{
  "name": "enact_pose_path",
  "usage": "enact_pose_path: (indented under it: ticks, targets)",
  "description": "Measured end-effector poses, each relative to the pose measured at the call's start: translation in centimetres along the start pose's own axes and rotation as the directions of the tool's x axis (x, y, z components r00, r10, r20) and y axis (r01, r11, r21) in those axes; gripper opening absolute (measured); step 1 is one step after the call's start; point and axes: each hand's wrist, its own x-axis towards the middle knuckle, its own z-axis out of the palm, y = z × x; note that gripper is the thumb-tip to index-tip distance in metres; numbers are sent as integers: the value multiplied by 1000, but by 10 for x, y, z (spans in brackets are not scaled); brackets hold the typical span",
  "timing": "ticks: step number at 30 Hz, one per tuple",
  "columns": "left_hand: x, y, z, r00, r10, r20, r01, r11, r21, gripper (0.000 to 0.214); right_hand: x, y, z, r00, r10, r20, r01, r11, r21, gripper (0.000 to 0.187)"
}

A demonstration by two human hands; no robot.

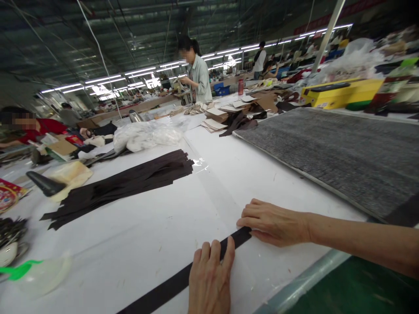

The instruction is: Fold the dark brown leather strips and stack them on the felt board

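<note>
Many piled strips [131, 183] beyond black strip [166, 285]

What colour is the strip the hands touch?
Nearly black; the strip shows best in the head view.

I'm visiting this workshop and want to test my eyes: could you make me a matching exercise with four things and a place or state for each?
1. single strip
2. bundle of strips
3. yellow box
4. grey sheet

A. bears a dark flat object on top
B. touched by the left hand and right hand
C. spread flat, beyond the right forearm
D. lying left, beyond both hands

Pairs: 1-B, 2-D, 3-A, 4-C
</note>
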Motion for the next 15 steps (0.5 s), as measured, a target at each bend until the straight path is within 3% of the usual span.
enact_pose_path:
  ticks: [4, 10, 15]
  targets:
    - [-13, -6, 4, 999, 9, -47, -10, 999, -31, 71, 0, -5, -1, 1000, 13, 21, -13, 1000, 0, 33]
    - [-23, -11, 7, 991, -65, -120, 44, 985, -169, 62, 9, -18, -2, 998, -52, -19, 52, 998, -36, 39]
    - [-26, -14, 11, 994, 5, -106, -21, 988, -153, 56, 18, -30, 6, 997, -78, 20, 79, 996, -49, 30]
